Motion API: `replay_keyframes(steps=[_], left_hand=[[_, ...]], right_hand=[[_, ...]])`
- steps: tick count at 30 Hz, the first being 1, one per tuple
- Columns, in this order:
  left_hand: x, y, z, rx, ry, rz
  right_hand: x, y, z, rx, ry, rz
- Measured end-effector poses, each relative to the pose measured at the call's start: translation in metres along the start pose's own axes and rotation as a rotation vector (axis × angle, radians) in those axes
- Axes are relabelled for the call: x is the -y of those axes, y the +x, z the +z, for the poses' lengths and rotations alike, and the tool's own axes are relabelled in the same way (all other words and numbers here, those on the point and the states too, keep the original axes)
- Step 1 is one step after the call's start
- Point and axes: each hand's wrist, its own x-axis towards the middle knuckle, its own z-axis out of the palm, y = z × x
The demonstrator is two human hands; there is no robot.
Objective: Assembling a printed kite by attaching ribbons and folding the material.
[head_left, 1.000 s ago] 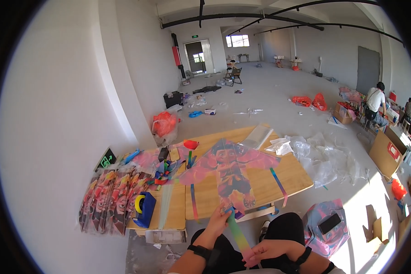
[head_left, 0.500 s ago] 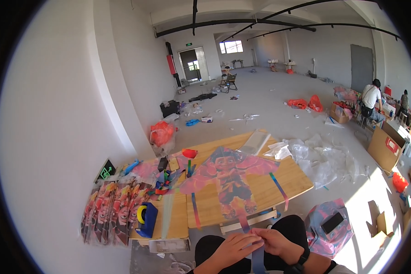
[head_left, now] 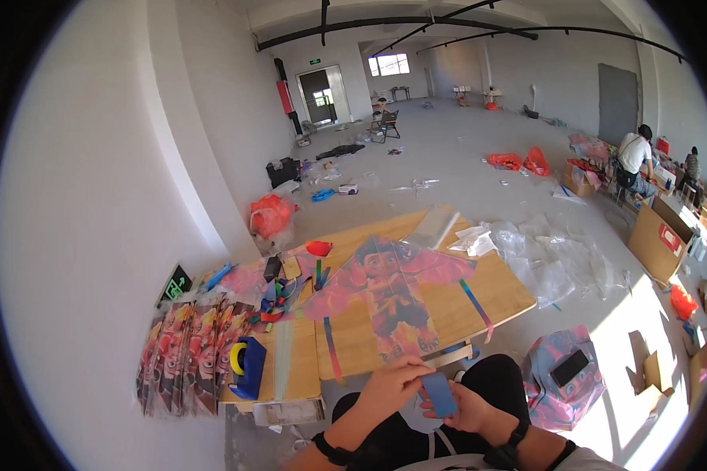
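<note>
Blue flat ribbon strip [head_left: 440, 394] sits at the lower centre of the frame, held in the right hand [head_left: 473, 410], fingers curled around it from behind. The left hand [head_left: 394, 383] arches palm-down at its upper edge, fingers half bent; whether they grip it I cannot tell. Above lies the pale wooden counter [head_left: 507, 289].

No words or numbers legible. Green-on-dark sign [head_left: 176, 286] with pictograms, low at left wall [head_left: 78, 235], just behind stacked printed packs [head_left: 167, 369]: figure in a doorway shape, arrow beside it. Second sign [head_left: 315, 61], small, green, above far doorway [head_left: 320, 96]; marks too small to make out. Red-and-white label [head_left: 669, 238] on side of big open cardboard box [head_left: 648, 229], right; print unreadable. Small white carton [head_left: 348, 189] on floor [head_left: 463, 177]: markings too small.
</note>
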Motion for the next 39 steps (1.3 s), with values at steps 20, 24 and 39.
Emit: replay_keyframes(steps=[20,24,39], left_hand=[[0.172,0.249,-0.129,-0.333,-0.516,-0.392],[0.202,0.291,-0.128,-0.367,-0.584,-0.406],[0.327,0.333,-0.118,-0.453,-0.395,-0.376]], right_hand=[[-0.034,0.039,-0.078,-0.057,0.277,0.286],[-0.032,0.045,-0.083,-0.049,0.333,0.259],[-0.001,0.052,-0.077,0.009,0.335,0.245]])
